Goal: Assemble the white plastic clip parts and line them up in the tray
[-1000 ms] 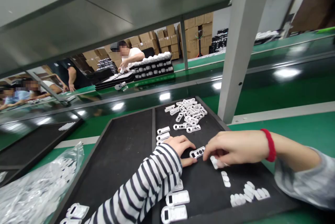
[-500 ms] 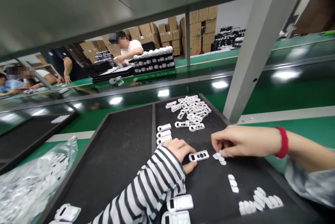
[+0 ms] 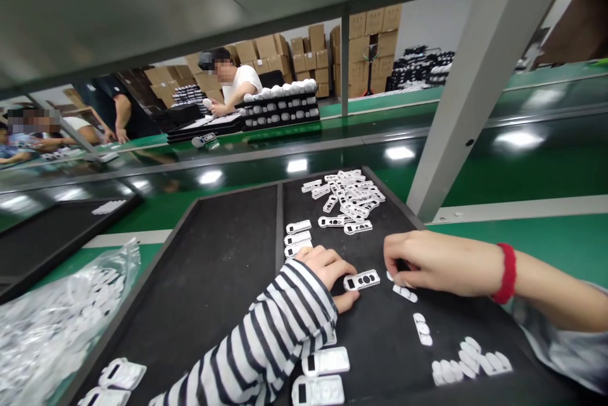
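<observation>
My left hand [image 3: 327, 276], in a striped sleeve, pinches the left end of a white remote-like casing [image 3: 361, 281] with a dark window and round holes, which lies on a black tray [image 3: 228, 254]. To its right my right hand [image 3: 420, 260], a red band on the wrist, is closed at the fingertips. A bit of a small white button piece [image 3: 390, 276] shows there, mostly hidden. Just below those fingertips lies a white strip of joined round buttons [image 3: 405, 294]. Another button strip [image 3: 422, 330] rests nearer me, and a cluster of them [image 3: 470, 360] lies further right.
A heap of open white casings [image 3: 354, 194] fills the tray's far end. Casings with covered fronts [image 3: 326, 361] lie in stacks near my left forearm. A plastic bag of white parts [image 3: 71, 323] is at left. A grey post [image 3: 468, 95] rises at right. Co-workers sit across the green bench.
My right fingers have shifted slightly among the button strips; one strip now lies separate below them, where several overlapped before. The left hand still holds the casing in the same place.
</observation>
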### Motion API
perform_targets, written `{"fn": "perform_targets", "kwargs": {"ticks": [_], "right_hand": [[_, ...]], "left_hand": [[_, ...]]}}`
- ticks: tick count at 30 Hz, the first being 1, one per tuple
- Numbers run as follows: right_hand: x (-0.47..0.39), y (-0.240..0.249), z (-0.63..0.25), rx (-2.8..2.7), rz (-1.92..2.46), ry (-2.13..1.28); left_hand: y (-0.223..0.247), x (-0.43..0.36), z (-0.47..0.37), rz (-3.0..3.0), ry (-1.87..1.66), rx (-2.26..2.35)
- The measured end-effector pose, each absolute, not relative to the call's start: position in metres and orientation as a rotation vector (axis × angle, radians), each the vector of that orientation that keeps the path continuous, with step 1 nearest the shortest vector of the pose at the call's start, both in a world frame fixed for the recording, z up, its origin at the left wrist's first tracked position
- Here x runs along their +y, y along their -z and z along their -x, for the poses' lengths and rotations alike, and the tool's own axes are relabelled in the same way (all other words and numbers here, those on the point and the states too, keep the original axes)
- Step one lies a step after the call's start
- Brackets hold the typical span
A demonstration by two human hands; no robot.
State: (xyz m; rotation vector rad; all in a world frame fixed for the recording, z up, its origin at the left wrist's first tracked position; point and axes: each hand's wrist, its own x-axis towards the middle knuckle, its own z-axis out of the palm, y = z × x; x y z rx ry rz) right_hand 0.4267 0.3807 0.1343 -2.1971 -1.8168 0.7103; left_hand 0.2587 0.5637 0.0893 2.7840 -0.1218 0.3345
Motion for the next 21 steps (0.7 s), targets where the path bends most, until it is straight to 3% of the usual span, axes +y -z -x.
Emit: {"fn": "perform_targets", "kwargs": {"ticks": [21], "right_hand": [[0.401,-0.127,-0.397,-1.521,2.088,-0.627]], "left_hand": [[-0.078,0.561,-0.264,-2.845,-0.321,-0.054]]}}
